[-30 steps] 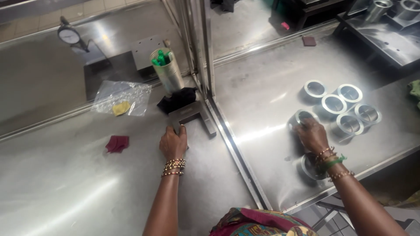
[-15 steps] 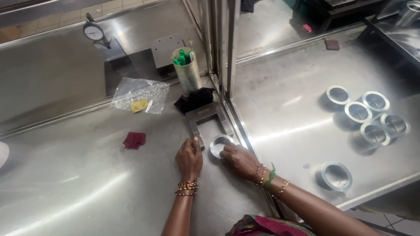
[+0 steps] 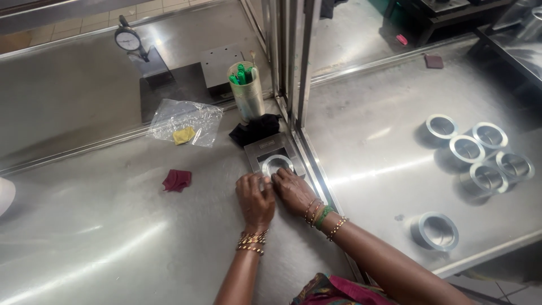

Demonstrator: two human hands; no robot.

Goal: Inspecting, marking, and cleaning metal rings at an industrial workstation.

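Observation:
A metal ring (image 3: 276, 164) sits in the grey block fixture (image 3: 270, 149) on the steel table. My left hand (image 3: 255, 199) and my right hand (image 3: 293, 190) lie side by side at the near edge of the fixture, fingertips touching the ring's near rim. Both wrists wear bangles. Whether the fingers grip the ring or only press on it is not clear.
Several more metal rings (image 3: 477, 151) lie at the right, one (image 3: 435, 230) apart near the table edge. A cup of green pens (image 3: 247, 90), black cloth (image 3: 255, 129), plastic bag (image 3: 185, 122), dark red cloth (image 3: 177, 180), dial gauge (image 3: 129, 40) and upright metal post (image 3: 291, 56) stand around.
My right hand brought a ring from the right side over to the fixture and set it in. My left hand stayed by the fixture. The camera view moved closer.

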